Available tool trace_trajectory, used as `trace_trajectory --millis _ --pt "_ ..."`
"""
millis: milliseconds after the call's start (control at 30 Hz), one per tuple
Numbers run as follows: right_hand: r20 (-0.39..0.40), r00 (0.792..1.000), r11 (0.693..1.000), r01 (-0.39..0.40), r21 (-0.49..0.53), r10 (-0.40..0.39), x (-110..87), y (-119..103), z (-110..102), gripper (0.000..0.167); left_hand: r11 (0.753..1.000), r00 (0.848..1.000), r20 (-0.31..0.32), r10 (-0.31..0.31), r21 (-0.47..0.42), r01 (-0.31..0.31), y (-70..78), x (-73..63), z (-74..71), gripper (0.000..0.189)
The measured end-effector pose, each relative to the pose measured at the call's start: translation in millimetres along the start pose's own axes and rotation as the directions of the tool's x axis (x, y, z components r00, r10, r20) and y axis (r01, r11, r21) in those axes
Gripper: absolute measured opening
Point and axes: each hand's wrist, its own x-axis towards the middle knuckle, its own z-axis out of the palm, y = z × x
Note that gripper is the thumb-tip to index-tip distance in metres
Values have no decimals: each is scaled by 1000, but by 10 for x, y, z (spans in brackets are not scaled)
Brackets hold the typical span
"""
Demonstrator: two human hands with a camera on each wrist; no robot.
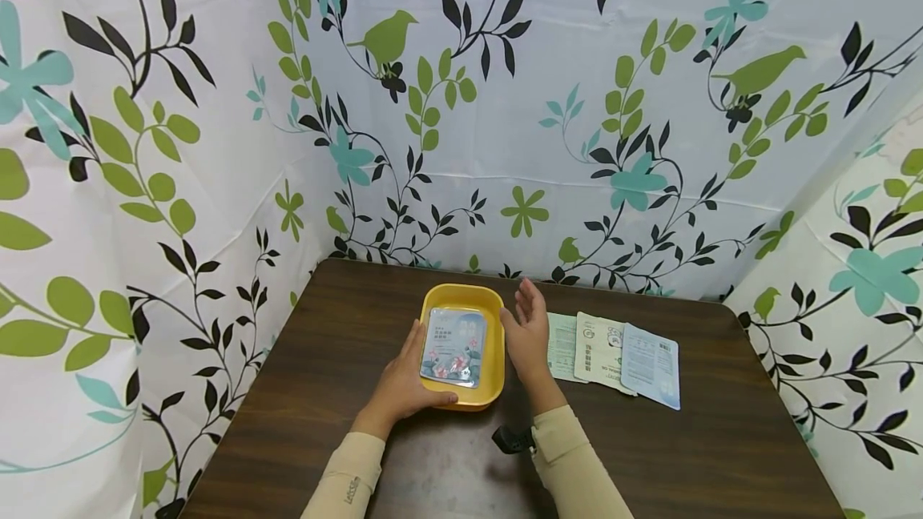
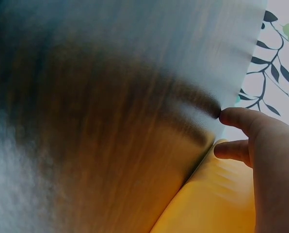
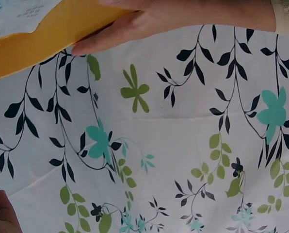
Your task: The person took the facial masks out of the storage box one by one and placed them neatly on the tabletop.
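In the head view, a yellow plastic tray (image 1: 493, 379) sits near the middle of the table. A light blue flat packet (image 1: 456, 347) with pink flowers lies inside it. My left hand (image 1: 405, 381) rests at the tray's near left corner, fingers along the outer left side, thumb at the front edge. In the left wrist view, fingertips of the left hand (image 2: 275, 145) meet the table beside the tray's yellow wall (image 2: 207, 208). My right hand (image 1: 529, 335) is raised at the tray's right side, fingers extended; in the right wrist view the tray (image 3: 57, 36) is close to it.
Right of the right hand, a green packet (image 1: 564, 347), a cream packet (image 1: 600, 351) and a pale blue packet (image 1: 650, 365) lie overlapping on the dark wooden table (image 1: 721, 431). A patterned curtain (image 1: 497, 150) stands behind the table and along both sides.
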Motion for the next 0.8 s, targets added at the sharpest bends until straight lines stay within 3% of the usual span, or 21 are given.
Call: trace_trajectory --millis 267,633,800 --pt "60 988 987 -147 66 143 -159 205 363 64 1000 1000 13 -19 -5 19 39 -15 -27 143" --pt "38 960 960 -277 -46 278 -304 457 576 64 1000 1000 -10 12 9 -12 32 -2 -20 141" --pt "33 929 926 -363 -103 368 -284 461 591 67 1000 1000 -6 10 -7 -10 29 -8 -29 140"
